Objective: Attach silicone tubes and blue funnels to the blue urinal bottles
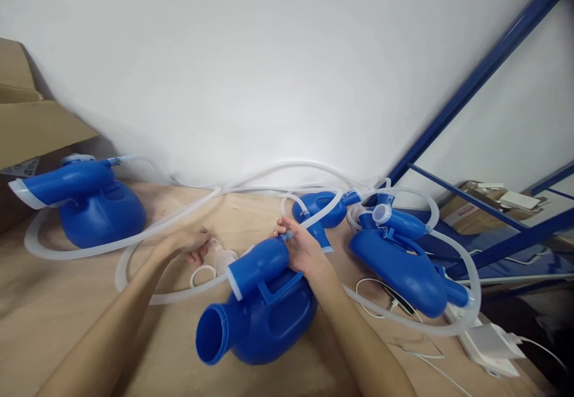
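Observation:
My right hand (301, 247) is closed round the tube joint at the back of the blue funnel on a blue urinal bottle (273, 337). The bottle lies tilted in front of me, its open mouth (210, 334) facing left and uncapped. A translucent tube (323, 210) runs from the joint over the fingers. My left hand (192, 245) is left of the bottle, fingers curled at the edge of a white translucent cap (225, 259) with a ring strap (203, 276). The fingertips seem to pinch the cap's edge; the thumb is mostly hidden.
Another capped urinal bottle (103, 214) stands at the left by a cardboard box (40, 128). Two more, a small one (329, 205) and a larger one (399, 271), lie at the right. Long tubes loop across the table. A power strip (487, 346) and blue frame (484, 68) are right.

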`<action>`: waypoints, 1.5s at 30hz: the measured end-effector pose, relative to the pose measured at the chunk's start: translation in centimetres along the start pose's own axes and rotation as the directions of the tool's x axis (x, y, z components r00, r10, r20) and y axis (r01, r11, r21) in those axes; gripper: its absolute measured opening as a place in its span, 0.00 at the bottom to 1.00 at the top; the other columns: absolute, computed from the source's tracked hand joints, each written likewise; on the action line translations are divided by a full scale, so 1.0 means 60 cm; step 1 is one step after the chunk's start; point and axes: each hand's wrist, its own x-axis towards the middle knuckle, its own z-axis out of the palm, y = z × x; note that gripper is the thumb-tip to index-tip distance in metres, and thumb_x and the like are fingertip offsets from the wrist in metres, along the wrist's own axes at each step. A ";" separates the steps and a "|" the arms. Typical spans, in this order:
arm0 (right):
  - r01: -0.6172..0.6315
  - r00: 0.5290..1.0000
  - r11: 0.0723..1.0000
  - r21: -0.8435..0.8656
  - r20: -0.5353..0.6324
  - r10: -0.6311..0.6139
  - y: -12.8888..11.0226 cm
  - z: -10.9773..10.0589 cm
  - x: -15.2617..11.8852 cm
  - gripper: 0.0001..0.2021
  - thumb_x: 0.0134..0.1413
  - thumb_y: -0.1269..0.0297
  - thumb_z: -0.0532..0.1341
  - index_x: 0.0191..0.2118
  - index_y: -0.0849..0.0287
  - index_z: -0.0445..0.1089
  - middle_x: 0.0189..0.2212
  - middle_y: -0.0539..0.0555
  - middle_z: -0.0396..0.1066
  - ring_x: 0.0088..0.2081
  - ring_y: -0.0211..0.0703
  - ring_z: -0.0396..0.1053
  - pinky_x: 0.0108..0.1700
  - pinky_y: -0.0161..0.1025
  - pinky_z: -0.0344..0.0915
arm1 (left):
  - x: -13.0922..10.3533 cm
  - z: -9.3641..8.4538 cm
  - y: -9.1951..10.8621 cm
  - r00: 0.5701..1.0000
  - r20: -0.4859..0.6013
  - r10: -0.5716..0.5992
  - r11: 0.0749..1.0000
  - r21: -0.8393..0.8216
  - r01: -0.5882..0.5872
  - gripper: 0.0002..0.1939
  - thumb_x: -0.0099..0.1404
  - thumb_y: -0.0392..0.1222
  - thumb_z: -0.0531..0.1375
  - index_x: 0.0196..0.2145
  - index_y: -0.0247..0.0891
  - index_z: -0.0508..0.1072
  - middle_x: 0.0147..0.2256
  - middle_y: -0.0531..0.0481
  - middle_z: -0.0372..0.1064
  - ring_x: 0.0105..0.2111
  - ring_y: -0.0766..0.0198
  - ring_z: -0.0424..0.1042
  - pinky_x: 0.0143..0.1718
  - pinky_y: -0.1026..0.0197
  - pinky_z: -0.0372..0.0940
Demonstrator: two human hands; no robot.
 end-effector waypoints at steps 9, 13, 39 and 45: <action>0.577 0.767 0.817 0.008 0.338 -0.545 -0.045 0.054 -0.154 0.11 0.58 0.64 0.67 0.28 0.57 0.66 0.17 0.40 0.55 0.21 0.30 0.59 0.40 0.37 0.74 | -0.118 -0.040 0.055 0.883 -0.013 0.470 0.878 0.110 -0.466 0.22 0.67 0.62 0.55 0.40 0.41 0.74 0.39 0.46 0.77 0.41 0.53 0.76 0.45 0.56 0.68; 0.800 0.540 0.596 0.068 0.350 -0.766 -0.073 0.065 -0.171 0.12 0.56 0.63 0.67 0.25 0.57 0.65 0.14 0.40 0.51 0.19 0.30 0.54 0.31 0.32 0.70 | -0.211 -0.016 0.101 0.671 0.044 0.740 0.671 -0.008 -0.741 0.21 0.70 0.62 0.56 0.49 0.47 0.76 0.49 0.50 0.76 0.48 0.55 0.74 0.45 0.61 0.69; 0.464 0.821 0.878 0.118 0.313 -0.477 -0.103 0.045 -0.046 0.12 0.62 0.67 0.60 0.28 0.56 0.60 0.13 0.38 0.51 0.17 0.30 0.57 0.27 0.29 0.68 | -0.174 0.000 0.103 0.542 0.042 0.839 0.543 -0.027 -0.839 0.16 0.68 0.51 0.60 0.28 0.39 0.66 0.27 0.55 0.65 0.30 0.65 0.63 0.35 0.61 0.60; 0.618 0.753 0.771 0.154 0.165 -0.636 -0.118 0.027 -0.027 0.13 0.56 0.65 0.64 0.26 0.55 0.58 0.14 0.38 0.53 0.19 0.30 0.60 0.29 0.29 0.69 | -0.104 0.010 0.079 0.800 0.030 0.599 0.766 0.270 -0.584 0.16 0.63 0.53 0.58 0.25 0.39 0.67 0.25 0.52 0.66 0.28 0.62 0.62 0.30 0.60 0.56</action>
